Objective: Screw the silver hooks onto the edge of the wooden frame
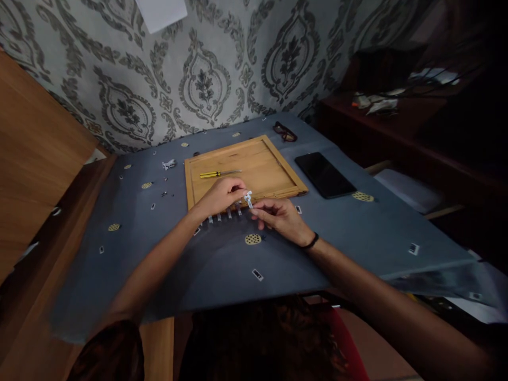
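both hands at a small white plastic piece, just above a wooden board's near edge

nearest is the counter (222, 275), under a grey-blue cloth with pineapple prints. its bare stretch before the wooden board (264, 161) leaves room for the forearms, down to the counter's front edge.

along the board's near edge is a row of small clear strips (219, 217), partly behind the left hand (223, 197). above that edge, the left hand's fingertips pinch the upper end of the small white plastic piece (248, 198); the right hand (280, 218) grips its lower end between thumb and fingers.

the work looks partway: the strips seem set out in order, the held piece seems in progress. whether any strip is finished is too small to tell. left of the board, tiny loose bits (164, 194) and, farther back, a white cluster (169, 164) seem left to handle.

on the board lies a yellow-handled screwdriver (212, 174), unheld, with bare wood around it. a dark phone (325, 174) sits close on the board's right, narrowing the room there; sunglasses (284, 132) lie beyond its far right corner. behind the board, the patterned wall (206, 79) limits reach.
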Demonstrator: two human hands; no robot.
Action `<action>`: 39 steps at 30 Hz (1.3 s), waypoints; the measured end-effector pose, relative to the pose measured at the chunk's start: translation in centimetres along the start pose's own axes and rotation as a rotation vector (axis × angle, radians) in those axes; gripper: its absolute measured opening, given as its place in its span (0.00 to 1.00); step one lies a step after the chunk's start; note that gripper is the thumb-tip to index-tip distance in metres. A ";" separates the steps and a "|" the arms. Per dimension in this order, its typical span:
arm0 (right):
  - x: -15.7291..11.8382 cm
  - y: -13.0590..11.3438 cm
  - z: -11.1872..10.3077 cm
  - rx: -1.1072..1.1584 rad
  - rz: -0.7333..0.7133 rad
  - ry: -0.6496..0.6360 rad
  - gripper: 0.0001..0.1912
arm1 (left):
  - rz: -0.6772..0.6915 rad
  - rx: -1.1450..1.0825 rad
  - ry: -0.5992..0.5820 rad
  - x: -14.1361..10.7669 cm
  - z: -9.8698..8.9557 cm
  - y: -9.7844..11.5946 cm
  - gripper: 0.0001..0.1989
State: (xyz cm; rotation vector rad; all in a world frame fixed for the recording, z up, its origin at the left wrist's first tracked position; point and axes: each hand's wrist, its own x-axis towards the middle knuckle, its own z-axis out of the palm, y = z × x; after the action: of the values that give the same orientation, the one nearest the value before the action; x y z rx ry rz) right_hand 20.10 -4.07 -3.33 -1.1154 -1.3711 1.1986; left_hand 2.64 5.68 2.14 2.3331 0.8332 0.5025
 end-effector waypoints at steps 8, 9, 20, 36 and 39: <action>0.2 0.6 -0.3 0.055 0.190 -0.045 0.22 | 0.028 0.216 0.146 -2.9 0.3 -0.4 0.05; 0.2 0.5 -0.3 0.053 0.200 -0.050 0.22 | 0.036 0.254 0.144 -3.3 0.4 -0.3 0.06; 0.3 0.6 -0.3 0.000 0.242 -0.051 0.17 | 0.022 0.555 0.041 -3.7 2.2 1.6 0.21; 0.6 0.0 0.0 -0.019 0.253 -0.026 0.17 | 0.016 0.532 -0.025 -3.3 2.6 1.8 0.20; 0.7 -0.1 0.0 -0.034 0.260 -0.028 0.16 | 0.014 0.529 -0.038 -3.3 2.6 1.7 0.20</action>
State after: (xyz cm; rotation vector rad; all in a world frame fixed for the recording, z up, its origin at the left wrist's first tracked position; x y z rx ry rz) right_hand 20.03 -3.42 -3.12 -1.3360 -1.2997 1.3838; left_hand 2.32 1.31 0.86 2.8156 1.0290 0.2605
